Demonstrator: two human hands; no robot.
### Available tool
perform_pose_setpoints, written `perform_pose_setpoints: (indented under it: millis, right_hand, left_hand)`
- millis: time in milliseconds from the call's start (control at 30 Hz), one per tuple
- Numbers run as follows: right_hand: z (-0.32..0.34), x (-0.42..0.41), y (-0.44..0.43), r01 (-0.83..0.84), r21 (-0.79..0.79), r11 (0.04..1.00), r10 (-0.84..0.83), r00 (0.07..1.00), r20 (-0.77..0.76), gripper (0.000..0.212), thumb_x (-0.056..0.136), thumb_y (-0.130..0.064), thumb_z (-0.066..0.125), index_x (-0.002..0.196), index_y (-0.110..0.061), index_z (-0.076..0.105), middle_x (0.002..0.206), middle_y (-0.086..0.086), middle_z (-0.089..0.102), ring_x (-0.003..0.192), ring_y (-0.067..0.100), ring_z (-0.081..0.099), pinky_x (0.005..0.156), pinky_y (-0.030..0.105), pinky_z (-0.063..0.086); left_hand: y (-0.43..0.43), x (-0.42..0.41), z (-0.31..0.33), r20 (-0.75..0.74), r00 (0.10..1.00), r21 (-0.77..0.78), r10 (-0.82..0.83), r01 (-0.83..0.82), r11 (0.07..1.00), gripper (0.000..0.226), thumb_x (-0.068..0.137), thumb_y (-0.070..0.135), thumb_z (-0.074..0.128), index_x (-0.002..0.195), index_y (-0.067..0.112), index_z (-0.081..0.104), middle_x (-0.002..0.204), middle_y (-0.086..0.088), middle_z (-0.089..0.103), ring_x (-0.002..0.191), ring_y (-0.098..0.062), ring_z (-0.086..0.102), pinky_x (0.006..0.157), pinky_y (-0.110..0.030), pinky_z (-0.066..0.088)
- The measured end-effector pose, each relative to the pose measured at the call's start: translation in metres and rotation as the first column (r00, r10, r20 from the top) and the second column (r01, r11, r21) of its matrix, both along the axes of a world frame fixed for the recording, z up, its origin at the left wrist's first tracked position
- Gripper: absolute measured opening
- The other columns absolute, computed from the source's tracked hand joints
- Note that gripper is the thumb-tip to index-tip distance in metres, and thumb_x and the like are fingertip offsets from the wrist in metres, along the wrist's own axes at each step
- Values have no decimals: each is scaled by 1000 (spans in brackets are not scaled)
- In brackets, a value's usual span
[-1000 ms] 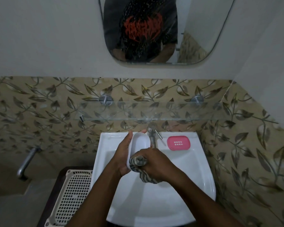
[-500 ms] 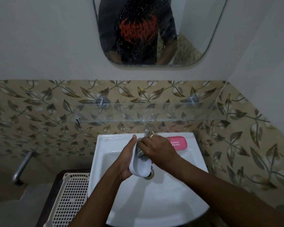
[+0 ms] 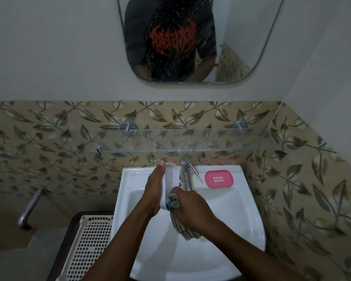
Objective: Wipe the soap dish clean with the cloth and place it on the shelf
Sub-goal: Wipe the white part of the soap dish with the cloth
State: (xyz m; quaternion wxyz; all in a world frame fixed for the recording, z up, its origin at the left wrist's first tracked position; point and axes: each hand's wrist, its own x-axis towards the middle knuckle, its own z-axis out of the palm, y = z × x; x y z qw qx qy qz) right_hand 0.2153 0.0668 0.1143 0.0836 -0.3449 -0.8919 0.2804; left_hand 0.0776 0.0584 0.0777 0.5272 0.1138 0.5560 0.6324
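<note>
Room: a small washroom corner, with plain grey wall above and beige tiles with a leaf pattern below.
Surface: a white wash basin [image 3: 249, 199] fixed to the back wall, with one metal tap [image 3: 185, 176] at the middle of its back edge.
Shelf: one glass shelf [image 3: 211, 141] above the basin, carried by two round metal holders.
Mirror: one mirror [image 3: 241, 37] above the shelf. It shows a person in a dark shirt with a red print, and the letters of the print cannot be read.
Soap dish: one white soap dish [image 3: 171, 178], held on its edge above the back part of the basin, just left of the tap.
Left hand: the left hand [image 3: 153, 191] holds the soap dish. Its grip is curled round the long side, with the thumb tip at the far end.
Cloth: one grey striped cloth [image 3: 185, 230], bunched up, touching the near end of the soap dish. Its loose end hangs down over the basin.
Right hand: the right hand [image 3: 193, 209] has its grip pressed together round the cloth.
Pink tray: one pink tray [image 3: 218, 179] with small white slots, lying on the back right corner of the basin.
Basket: one pale plastic basket [image 3: 89, 246] with grid holes, beside the left edge of the basin.
Wall pipe: one metal pipe [image 3: 29, 207] comes out of the left wall, well apart from the basin.
</note>
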Motion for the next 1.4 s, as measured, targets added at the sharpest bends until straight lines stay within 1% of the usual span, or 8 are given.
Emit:
perform_pose_setpoints:
  millis: [100, 200, 267, 600, 800, 1000, 1167, 1400]
  right_hand:
    - [10, -5, 1, 98, -395, 913, -149, 984, -99, 15, 91, -23, 55, 100, -15, 65, 102, 4, 71, 91, 16, 66, 81, 30, 53]
    - [20, -2, 5, 139, -757, 638, -374, 916, -148, 18, 93, -18, 55, 103, -14, 69, 97, 6, 75, 88, 18, 72, 81, 30, 57]
    - [29, -2, 11, 87, -901, 426, -570, 799, -192, 18, 94, -13, 57, 107, -7, 67, 94, 12, 76, 87, 25, 73, 78, 34, 58]
    - [22, -16, 10, -370, -884, -286, -812, 583, 19, 23, 76, -7, 69, 97, 3, 68, 100, 20, 70, 97, 30, 66, 74, 39, 61]
    - [-2, -31, -5, 248, -964, 100, -906, 423, 15, 50, 65, -34, 84, 104, -7, 70, 90, 11, 76, 81, 28, 74, 80, 42, 60]
    - [15, -41, -8, -153, -988, -19, -960, 280, -25, 50, 66, -16, 84, 112, -4, 68, 107, 18, 73, 92, 32, 73, 91, 49, 55]
    - [25, -26, -24, 141, -909, 393, -785, 565, -253, 8, 89, -22, 69, 96, -20, 71, 92, 1, 76, 88, 17, 72, 89, 38, 56]
    - [18, -12, -21, 91, -414, 906, -211, 943, -256, 19, 95, -14, 56, 111, -14, 67, 114, 4, 68, 104, 12, 63, 92, 20, 47]
  left_hand:
    - [-6, 5, 4, -317, 948, 139, -16, 63, 988, 56, 81, 72, 53, 118, 32, 68, 126, -1, 66, 120, -28, 60, 104, -44, 48]
    - [-14, 11, 14, -513, 857, 184, -48, 165, 969, 41, 95, 56, 43, 121, 30, 63, 119, 18, 68, 117, -5, 59, 96, -17, 46]
    - [-19, 13, 13, -576, 814, 197, -77, 230, 953, 53, 90, 59, 43, 123, 23, 62, 120, 13, 68, 117, -8, 61, 99, -26, 48]
    - [-34, 18, 14, -644, 762, 304, 60, 184, 935, 67, 79, 80, 43, 119, 29, 61, 119, 15, 67, 113, -8, 62, 94, -18, 46]
    - [-35, 13, 15, -572, 816, 300, 88, 108, 948, 73, 78, 83, 39, 122, 28, 59, 120, 22, 66, 117, -2, 59, 97, -16, 44]
    - [-41, 17, 23, -619, 786, 192, -15, 169, 967, 75, 68, 92, 37, 117, 38, 55, 109, 41, 63, 107, 18, 56, 84, 2, 38]
    - [-43, 8, 23, -505, 859, 183, -87, 205, 961, 56, 92, 62, 36, 124, 24, 61, 121, 8, 69, 118, -7, 61, 96, -19, 46]
    - [-34, 0, 44, -140, 983, 60, -117, 126, 990, 45, 104, 42, 32, 122, 16, 64, 109, -13, 68, 96, -27, 64, 84, -39, 54]
